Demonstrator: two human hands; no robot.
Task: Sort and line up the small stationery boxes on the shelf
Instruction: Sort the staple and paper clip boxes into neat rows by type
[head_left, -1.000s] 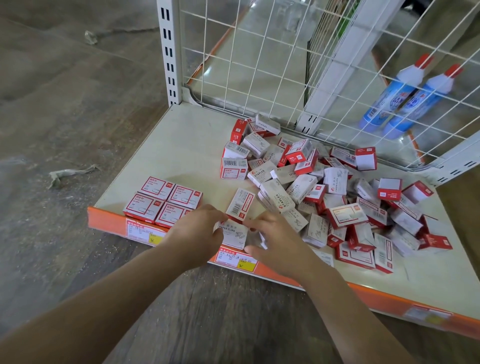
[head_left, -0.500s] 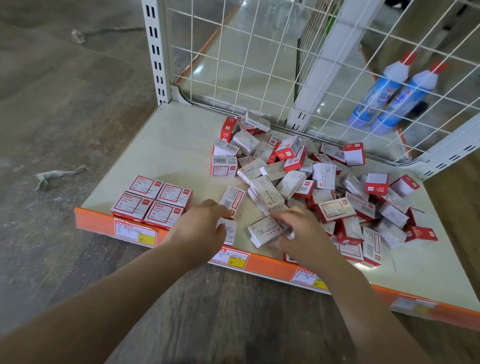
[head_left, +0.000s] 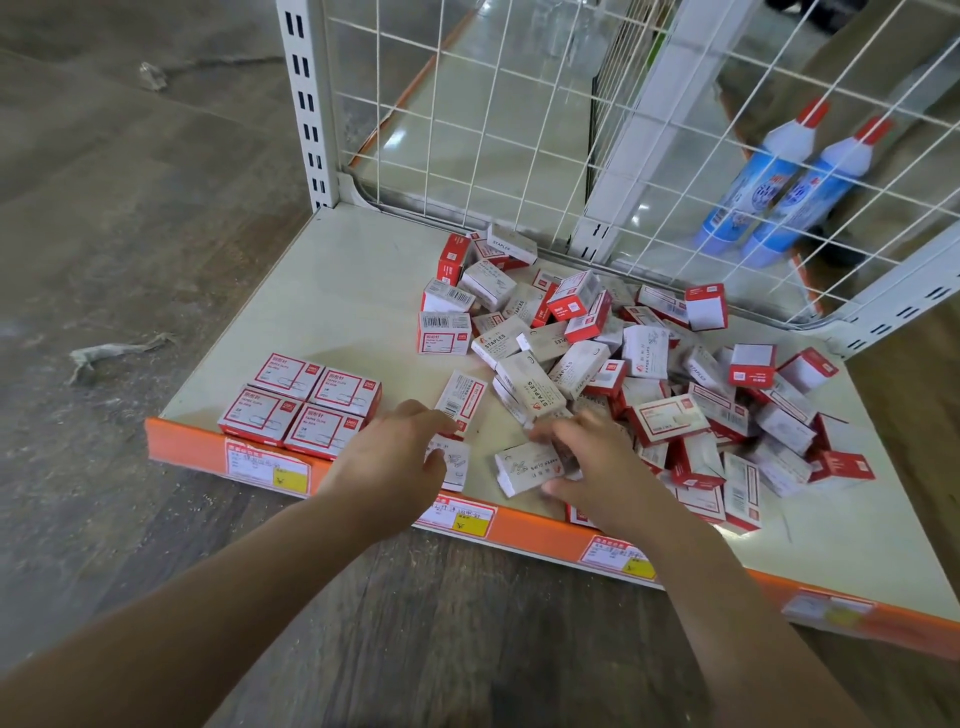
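The left hand (head_left: 387, 457) covers part of a small white paper-clip box (head_left: 451, 462); the right hand's (head_left: 597, 467) fingers are motion-blurred at centre frame; both forearms are cut off at the bottom edge

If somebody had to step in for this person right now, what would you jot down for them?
Left hand rests on a white box near the shelf's front edge, grip unclear. Right hand holds a paper clips box.
Done: four red-framed boxes lined up in a square at front left.
Left: the jumbled pile of staples and clips boxes across the middle and right needs sorting and lining up.
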